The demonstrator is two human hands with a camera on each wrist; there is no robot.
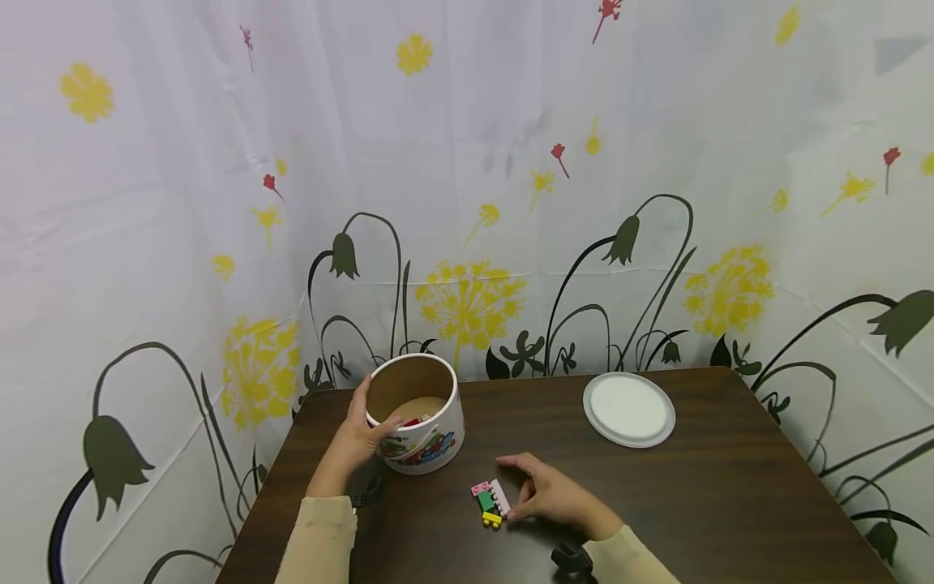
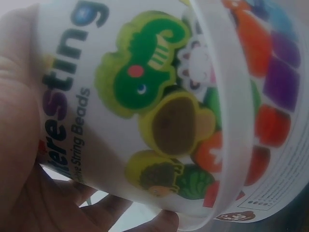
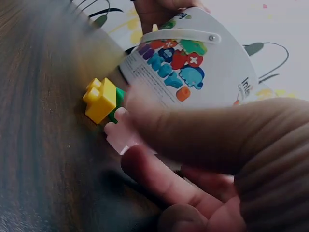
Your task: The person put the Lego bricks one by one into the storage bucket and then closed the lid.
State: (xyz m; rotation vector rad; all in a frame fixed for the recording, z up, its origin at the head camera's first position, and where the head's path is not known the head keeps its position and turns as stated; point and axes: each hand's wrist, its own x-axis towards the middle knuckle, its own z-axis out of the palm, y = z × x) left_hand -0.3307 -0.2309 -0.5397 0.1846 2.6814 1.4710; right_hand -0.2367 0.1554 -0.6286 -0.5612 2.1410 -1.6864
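Note:
A white printed bucket point(image 1: 426, 446) with a white rim and handle stands at the back left of the table, tilted in the wrist views. My left hand point(image 1: 353, 442) grips its near left side at the rim. Red and pale pieces point(image 1: 417, 421) lie inside. To the right of the bucket is a small cluster of toy bricks: a pink brick point(image 1: 480, 488), a green brick point(image 1: 486, 501), a yellow brick point(image 3: 100, 100) and a pale pink brick point(image 1: 500, 497). Beside the pale pink one, my right hand point(image 1: 550, 495) has thumb and forefinger spread apart, thumb tip close by its lower end.
A round white lid point(image 1: 629, 410) lies at the back right of the dark wooden table point(image 1: 715, 487). Behind the table hangs a white curtain point(image 1: 474, 162) with a flower print. A black wrist device point(image 1: 571, 559) shows under my right sleeve.

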